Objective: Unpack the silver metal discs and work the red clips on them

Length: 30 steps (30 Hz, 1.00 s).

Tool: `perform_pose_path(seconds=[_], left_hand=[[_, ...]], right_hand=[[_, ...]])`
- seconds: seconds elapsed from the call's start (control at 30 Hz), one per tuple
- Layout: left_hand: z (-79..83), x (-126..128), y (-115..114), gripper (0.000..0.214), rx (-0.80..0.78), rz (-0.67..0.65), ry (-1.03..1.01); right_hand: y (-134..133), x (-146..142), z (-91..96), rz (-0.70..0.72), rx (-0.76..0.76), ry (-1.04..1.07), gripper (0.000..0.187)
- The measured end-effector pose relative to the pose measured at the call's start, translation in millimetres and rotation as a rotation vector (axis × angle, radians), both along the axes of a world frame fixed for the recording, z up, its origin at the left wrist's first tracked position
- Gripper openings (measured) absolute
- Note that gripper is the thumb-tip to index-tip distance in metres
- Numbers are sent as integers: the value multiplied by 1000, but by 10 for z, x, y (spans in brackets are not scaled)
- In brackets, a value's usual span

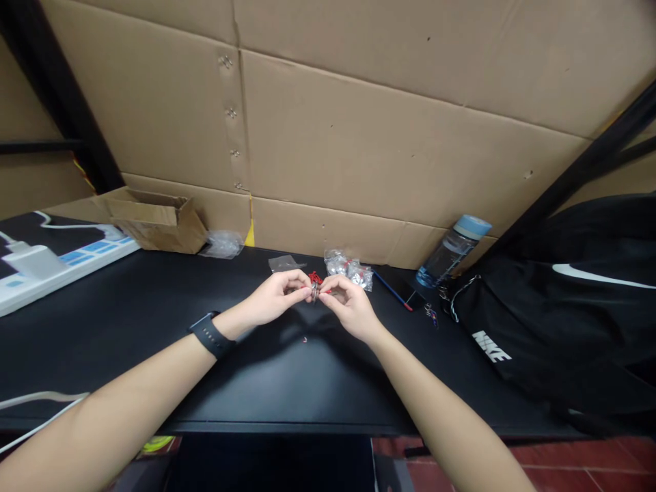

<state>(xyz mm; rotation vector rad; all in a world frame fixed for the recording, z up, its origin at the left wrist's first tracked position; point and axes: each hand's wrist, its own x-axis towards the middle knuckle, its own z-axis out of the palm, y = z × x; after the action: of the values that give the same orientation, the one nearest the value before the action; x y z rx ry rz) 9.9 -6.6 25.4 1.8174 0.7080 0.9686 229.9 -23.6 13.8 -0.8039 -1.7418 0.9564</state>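
Over the middle of the black table, my left hand (277, 296) pinches a small round metal piece (315, 292), perhaps a ring or disc, between thumb and fingertips. My right hand (352, 307) faces it closely, its thumb and forefinger closed on a thin bit of red cord beside the metal piece. More red cord (315, 277) bunches up just behind the fingertips. Fingers partly cover the metal piece, so its exact kind is unclear. A tiny pale scrap (305, 339) lies on the table in front of the hands.
Small clear bags (337, 262) with shiny pieces lie behind my right hand. A blue stick (392, 290), a water bottle (454, 251) and a black bag (553, 307) are on the right. On the left are a cardboard box (158, 222) and a power strip (66, 270).
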Motion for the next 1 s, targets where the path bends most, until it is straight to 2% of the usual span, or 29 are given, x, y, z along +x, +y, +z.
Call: perform_pose_path(seconds=[0.17,0.3,0.37,0.47,0.53,0.6,0.67,0.8,0.9,1.0], left_hand=[[-117,65,16,25,-18,68,-24],[-136,29,37,24,42,103,63],[-99,-8,38,24,135,155,144],[-42,-93,59,28,377,335,284],[-49,-171,101,38,506,463,429],[-102,-256,162,50,541,546,612],[-182,-330,222,58,483,537,773],[-285,-391,268,61,349,406,951],[-246,-377,237,52,397,406,992],[-140,-385,202,57,373,391,1012]], right_hand=[[-76,-69,20,68,-289,190,32],[-113,-116,35,96,-387,276,44],[-111,-127,27,108,-402,263,50],[-96,-130,2,120,-413,248,50],[-85,-120,-9,112,-402,250,56],[-72,-96,-5,95,-383,219,60],[-56,-59,14,69,-367,176,60],[-14,17,55,7,-324,141,59],[15,47,52,-9,-313,117,60],[31,52,25,0,-308,104,60]])
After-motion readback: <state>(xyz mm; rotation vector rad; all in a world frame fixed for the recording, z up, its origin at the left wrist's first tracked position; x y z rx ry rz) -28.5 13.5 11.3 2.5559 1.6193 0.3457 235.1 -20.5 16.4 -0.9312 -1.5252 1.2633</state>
